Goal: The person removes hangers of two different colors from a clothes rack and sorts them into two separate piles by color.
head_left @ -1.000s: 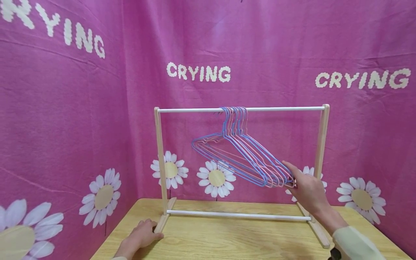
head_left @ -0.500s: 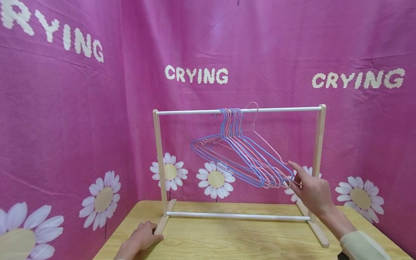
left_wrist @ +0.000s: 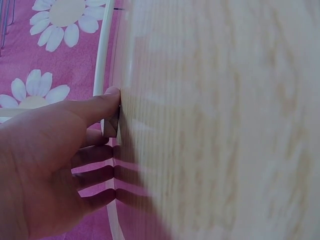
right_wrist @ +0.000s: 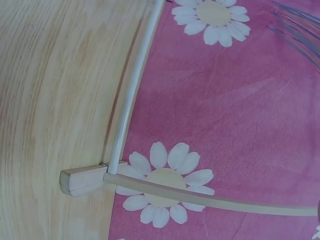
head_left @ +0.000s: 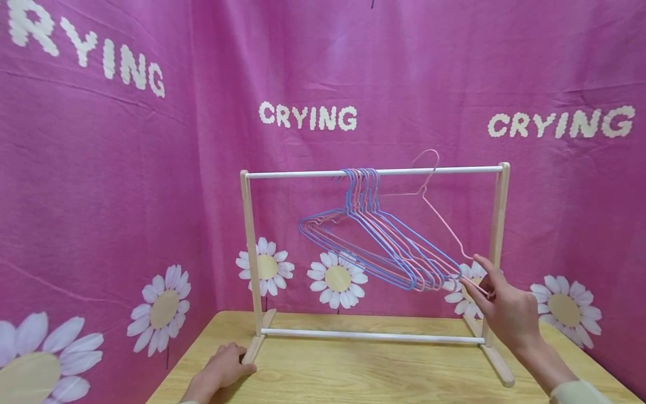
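My right hand (head_left: 512, 311) pinches the lower right corner of a pink wire hanger (head_left: 444, 219) between thumb and fingers. This hanger's hook rises above the white top rail (head_left: 298, 175) of a small wooden clothes rack, right of the other hangers. Several blue and pink wire hangers (head_left: 388, 241) hang bunched near the rail's middle. My left hand (head_left: 222, 367) grips the front end of the rack's left foot (head_left: 261, 340). In the left wrist view, the thumb and index finger of this hand (left_wrist: 50, 165) hold the foot's end (left_wrist: 111, 128), the other fingers extended beside it.
The rack stands on a wood-grain table (head_left: 353, 373), a white lower bar (head_left: 373, 335) joining its feet. Its right foot (right_wrist: 82, 181) and right post (right_wrist: 225, 202) show in the right wrist view. A pink curtain (head_left: 404, 73) with daisies and lettering surrounds the back and sides.
My right hand has drawn the end pink hanger off the bunch, its hook lifting above the rail and shifting right. My left hand has stayed on the rack's foot.
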`<state>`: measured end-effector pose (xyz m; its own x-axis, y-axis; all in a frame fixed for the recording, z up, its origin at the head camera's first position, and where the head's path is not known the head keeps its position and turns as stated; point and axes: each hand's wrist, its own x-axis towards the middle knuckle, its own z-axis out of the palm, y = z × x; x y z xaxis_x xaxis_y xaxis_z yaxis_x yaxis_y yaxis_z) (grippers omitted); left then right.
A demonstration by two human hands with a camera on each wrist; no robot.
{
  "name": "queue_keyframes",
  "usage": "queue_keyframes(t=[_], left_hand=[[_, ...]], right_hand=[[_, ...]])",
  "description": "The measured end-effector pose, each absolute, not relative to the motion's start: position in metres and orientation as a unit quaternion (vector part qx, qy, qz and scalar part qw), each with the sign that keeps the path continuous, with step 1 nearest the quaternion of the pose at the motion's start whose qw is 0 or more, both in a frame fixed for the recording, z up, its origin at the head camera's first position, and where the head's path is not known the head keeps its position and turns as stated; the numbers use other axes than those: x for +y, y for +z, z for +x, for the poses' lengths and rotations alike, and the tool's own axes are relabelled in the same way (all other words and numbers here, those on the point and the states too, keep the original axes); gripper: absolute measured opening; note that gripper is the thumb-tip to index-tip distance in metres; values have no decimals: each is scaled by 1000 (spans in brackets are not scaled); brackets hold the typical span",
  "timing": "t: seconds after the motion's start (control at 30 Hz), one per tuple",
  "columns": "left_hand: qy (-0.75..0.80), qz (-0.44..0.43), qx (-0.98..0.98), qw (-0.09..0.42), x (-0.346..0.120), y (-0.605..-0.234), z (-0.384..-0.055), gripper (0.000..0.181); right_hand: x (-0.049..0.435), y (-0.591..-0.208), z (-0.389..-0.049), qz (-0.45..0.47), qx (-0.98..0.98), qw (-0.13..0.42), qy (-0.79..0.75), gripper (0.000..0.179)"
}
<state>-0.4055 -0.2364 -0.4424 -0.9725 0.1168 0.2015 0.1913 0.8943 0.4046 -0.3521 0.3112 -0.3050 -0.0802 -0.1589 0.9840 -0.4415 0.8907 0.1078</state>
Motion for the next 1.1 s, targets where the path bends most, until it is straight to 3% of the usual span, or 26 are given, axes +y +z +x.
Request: queue_keyframes(t=[0.37, 0.87, 1.1], left_hand=[[-213, -87, -968, 97, -240, -449, -404, 35], [-221, -82, -967, 94, -239, -446, -407, 35], [-214, -85, -968, 100, -239, -446, -405, 39]], right_hand=[[310, -326, -338, 194, -701, 672, 137, 74], [316, -367, -332, 161, -740, 623, 198, 78], [316, -386, -323, 118, -770, 581, 235, 50]])
